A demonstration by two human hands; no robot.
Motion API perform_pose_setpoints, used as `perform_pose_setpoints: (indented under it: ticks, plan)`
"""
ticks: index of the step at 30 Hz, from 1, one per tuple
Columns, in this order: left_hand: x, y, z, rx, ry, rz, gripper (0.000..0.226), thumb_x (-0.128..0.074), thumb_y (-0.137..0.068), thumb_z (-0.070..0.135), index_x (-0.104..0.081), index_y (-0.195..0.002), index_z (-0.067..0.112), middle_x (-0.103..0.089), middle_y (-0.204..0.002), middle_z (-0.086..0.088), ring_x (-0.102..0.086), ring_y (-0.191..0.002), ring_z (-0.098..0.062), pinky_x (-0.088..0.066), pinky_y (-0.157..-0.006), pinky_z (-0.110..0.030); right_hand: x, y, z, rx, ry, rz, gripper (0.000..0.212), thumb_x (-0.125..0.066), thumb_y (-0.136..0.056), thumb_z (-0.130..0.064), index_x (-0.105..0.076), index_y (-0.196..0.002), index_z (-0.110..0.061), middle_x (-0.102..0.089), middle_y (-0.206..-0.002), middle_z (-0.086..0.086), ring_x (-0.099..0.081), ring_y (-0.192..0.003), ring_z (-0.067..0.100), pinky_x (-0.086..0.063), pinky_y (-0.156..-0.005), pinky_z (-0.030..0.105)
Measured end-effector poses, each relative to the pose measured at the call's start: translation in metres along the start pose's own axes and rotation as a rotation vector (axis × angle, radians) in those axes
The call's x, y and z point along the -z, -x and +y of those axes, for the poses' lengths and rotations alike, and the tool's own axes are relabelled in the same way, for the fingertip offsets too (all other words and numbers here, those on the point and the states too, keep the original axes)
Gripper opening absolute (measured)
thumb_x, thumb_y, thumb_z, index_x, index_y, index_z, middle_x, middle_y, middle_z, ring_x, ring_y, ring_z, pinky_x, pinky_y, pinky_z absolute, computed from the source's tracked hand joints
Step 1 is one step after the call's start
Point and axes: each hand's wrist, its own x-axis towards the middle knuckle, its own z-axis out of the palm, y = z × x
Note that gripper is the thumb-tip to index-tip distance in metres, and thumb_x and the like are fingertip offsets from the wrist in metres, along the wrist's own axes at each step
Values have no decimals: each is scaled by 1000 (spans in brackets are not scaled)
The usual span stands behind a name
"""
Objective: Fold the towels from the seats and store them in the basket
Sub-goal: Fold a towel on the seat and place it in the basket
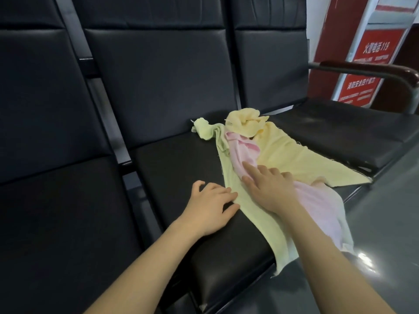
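Three towels heaped on middle seat [181, 168]: green towel [247, 214] under both hands, pink towel [317, 200] beneath right hand [269, 189], yellow towel [292, 155] beyond it. Left hand [210, 205] flat, fingers spread, touching green edge. Right hand flat, fingers straight, pressing pink. Green and pink corners overhang front seat edge. Bare seat left of left hand. Red sign [371, 51] far right reads "119". Basket out of sight.

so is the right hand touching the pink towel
Touching. The head view shows the right hand lying flat on the pink towel, its straight fingers pressing the cloth where it overlaps the green towel.
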Motion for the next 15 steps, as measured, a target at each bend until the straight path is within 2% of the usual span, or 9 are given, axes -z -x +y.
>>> perform_pose_setpoints:
  ticks: [4, 9, 12, 15]
  plan:
    - [3, 38, -3, 40, 28, 6, 40, -31, -101, 44, -47, -136, 33, -44, -140, 17, -29, -131, -8, -3, -107, -36, 2, 27, -27, 80, -52, 51, 51, -18, -99, -51, -19, -148, -39, -47, -140, -3, -49, -117, 28, -33, -96, 46]
    - [13, 84, -9, 40, -2, 19, 39, -31, -101, 42, -50, -133, 30, -48, -136, 14, -30, -131, -8, -3, -104, -34, 4, 62, -58, 160, -112, 81, 46, -25, -99, -48, -29, -144, -43, -53, -133, -9, -51, -115, 23, -34, -94, 43]
    - [17, 111, -16, 35, 28, 49, 37, -32, -101, 42, -56, -127, 29, -54, -127, 15, -36, -126, -6, -4, -101, -29, 9, 78, -75, 207, -141, 93, 44, -27, -99, -48, -32, -143, -44, -54, -131, -10, -50, -116, 20, -33, -95, 42]
    - [23, 127, -25, 81, 94, 149, 33, -36, -100, 40, -60, -120, 30, -62, -111, 15, -47, -114, -7, -10, -96, -24, 14, 89, -84, 246, -217, 48, 42, -30, -98, -50, -36, -140, -47, -50, -133, -12, -46, -119, 16, -28, -99, 40]
